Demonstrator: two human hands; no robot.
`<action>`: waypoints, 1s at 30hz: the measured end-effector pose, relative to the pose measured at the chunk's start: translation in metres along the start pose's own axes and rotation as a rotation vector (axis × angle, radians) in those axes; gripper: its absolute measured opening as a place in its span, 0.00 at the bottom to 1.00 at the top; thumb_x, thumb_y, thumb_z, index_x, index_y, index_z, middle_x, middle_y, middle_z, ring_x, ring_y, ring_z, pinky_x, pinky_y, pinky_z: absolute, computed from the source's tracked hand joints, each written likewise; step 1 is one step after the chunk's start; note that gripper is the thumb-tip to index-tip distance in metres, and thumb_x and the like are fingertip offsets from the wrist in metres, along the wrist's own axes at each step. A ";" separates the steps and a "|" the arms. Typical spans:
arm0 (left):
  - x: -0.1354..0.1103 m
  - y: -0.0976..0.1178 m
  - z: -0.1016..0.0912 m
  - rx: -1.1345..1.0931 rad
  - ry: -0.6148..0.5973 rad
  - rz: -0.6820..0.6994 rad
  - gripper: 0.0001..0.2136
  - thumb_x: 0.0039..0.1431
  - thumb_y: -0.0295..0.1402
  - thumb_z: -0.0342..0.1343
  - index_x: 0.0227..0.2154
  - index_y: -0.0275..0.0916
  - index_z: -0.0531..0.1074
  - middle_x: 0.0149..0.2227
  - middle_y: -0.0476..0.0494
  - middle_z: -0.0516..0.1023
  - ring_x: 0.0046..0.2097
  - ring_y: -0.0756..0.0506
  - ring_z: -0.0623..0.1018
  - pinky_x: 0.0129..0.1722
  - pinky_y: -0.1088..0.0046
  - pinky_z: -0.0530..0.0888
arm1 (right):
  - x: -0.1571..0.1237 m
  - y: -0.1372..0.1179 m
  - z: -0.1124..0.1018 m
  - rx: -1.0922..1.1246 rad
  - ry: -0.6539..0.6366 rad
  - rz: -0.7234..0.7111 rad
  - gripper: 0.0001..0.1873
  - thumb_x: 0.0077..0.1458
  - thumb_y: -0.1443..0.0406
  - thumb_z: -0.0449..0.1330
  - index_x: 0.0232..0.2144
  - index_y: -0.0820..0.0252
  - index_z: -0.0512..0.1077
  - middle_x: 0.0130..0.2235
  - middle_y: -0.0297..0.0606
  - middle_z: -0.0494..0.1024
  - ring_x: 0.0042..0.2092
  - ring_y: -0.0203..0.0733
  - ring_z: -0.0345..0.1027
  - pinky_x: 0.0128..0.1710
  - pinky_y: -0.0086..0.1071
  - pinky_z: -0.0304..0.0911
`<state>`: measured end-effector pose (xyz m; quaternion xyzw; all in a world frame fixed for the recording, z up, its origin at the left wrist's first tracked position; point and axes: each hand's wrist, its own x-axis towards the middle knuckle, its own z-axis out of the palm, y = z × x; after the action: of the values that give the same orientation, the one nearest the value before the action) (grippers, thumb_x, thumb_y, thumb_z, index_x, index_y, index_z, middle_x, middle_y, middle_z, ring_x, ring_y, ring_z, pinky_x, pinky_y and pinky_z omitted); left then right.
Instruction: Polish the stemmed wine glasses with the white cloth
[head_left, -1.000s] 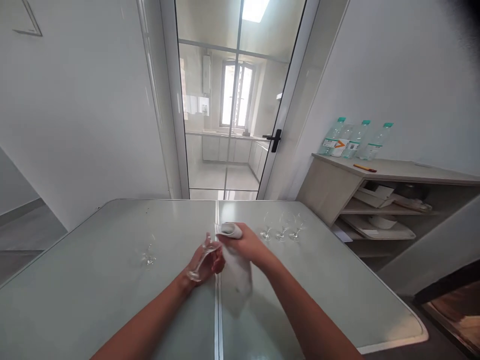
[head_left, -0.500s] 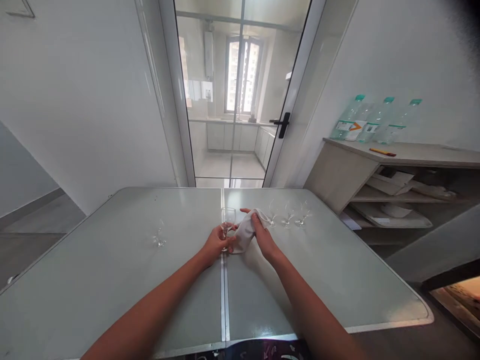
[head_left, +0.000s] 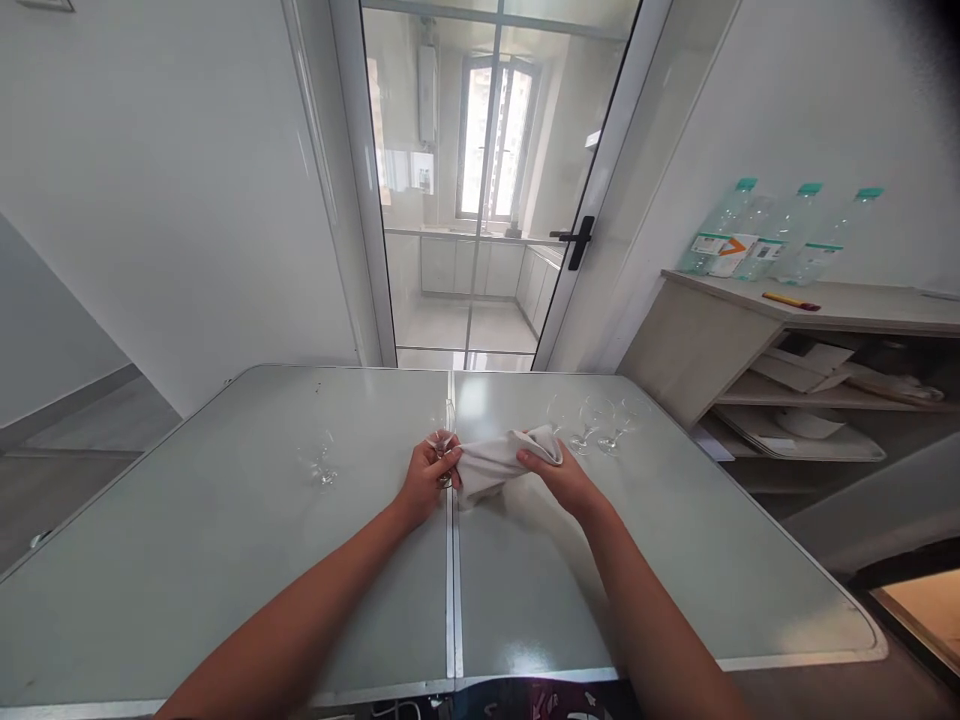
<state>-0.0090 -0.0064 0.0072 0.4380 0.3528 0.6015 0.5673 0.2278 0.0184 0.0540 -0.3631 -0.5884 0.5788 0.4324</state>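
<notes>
My left hand (head_left: 431, 475) is closed around the stem of a clear wine glass (head_left: 442, 420), held over the table's centre seam. A white cloth (head_left: 491, 463) stretches from beside the left fingers across to my right hand (head_left: 559, 475), which grips its bunched right end. Whether the left fingers also pinch the cloth's edge I cannot tell. Just behind my right hand, several clear stemmed glasses (head_left: 611, 435) stand in a row, one partly hidden by the hand. Another clear glass (head_left: 322, 465) is on the left half of the table.
The pale table (head_left: 225, 560) has a metal rim and a centre seam. A glass door (head_left: 469, 200) with a black handle stands behind it. At the right, a shelf unit (head_left: 720, 300) carries plastic bottles (head_left: 772, 235) and a yellow-red pen-like object (head_left: 791, 301).
My right hand has moved right and turned, drawing the cloth out sideways from the left hand. The left hand still holds the glass, now tilted differently. The whole view has shifted slightly.
</notes>
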 end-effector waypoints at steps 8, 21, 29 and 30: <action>0.004 0.000 0.002 0.006 0.106 0.029 0.15 0.54 0.42 0.66 0.35 0.39 0.68 0.24 0.57 0.68 0.19 0.55 0.68 0.22 0.79 0.64 | -0.004 0.002 0.000 0.132 -0.210 0.385 0.26 0.38 0.57 0.76 0.41 0.59 0.78 0.39 0.40 0.81 0.41 0.47 0.73 0.39 0.34 0.68; -0.012 -0.007 0.006 0.769 -0.043 0.260 0.12 0.53 0.44 0.66 0.37 0.43 0.80 0.18 0.53 0.67 0.21 0.50 0.66 0.28 0.74 0.64 | -0.012 -0.020 0.013 -0.420 0.090 -0.268 0.14 0.52 0.57 0.65 0.37 0.60 0.76 0.33 0.37 0.76 0.36 0.45 0.68 0.37 0.34 0.62; -0.018 -0.002 0.009 0.754 -0.134 0.292 0.12 0.46 0.41 0.71 0.33 0.43 0.80 0.20 0.48 0.70 0.23 0.48 0.69 0.28 0.74 0.64 | -0.023 -0.035 0.019 -0.463 -0.206 -0.137 0.33 0.67 0.50 0.47 0.70 0.51 0.51 0.52 0.41 0.73 0.53 0.48 0.66 0.57 0.43 0.58; -0.018 -0.001 0.009 0.716 -0.186 0.250 0.11 0.48 0.42 0.70 0.30 0.42 0.79 0.19 0.49 0.69 0.22 0.49 0.68 0.27 0.74 0.63 | -0.022 -0.036 0.017 -0.513 -0.256 -0.159 0.33 0.68 0.50 0.46 0.70 0.51 0.50 0.50 0.41 0.75 0.51 0.48 0.67 0.57 0.44 0.58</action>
<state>-0.0005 -0.0250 0.0075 0.7007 0.4314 0.4623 0.3305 0.2232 -0.0109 0.0889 -0.3373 -0.7919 0.4164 0.2929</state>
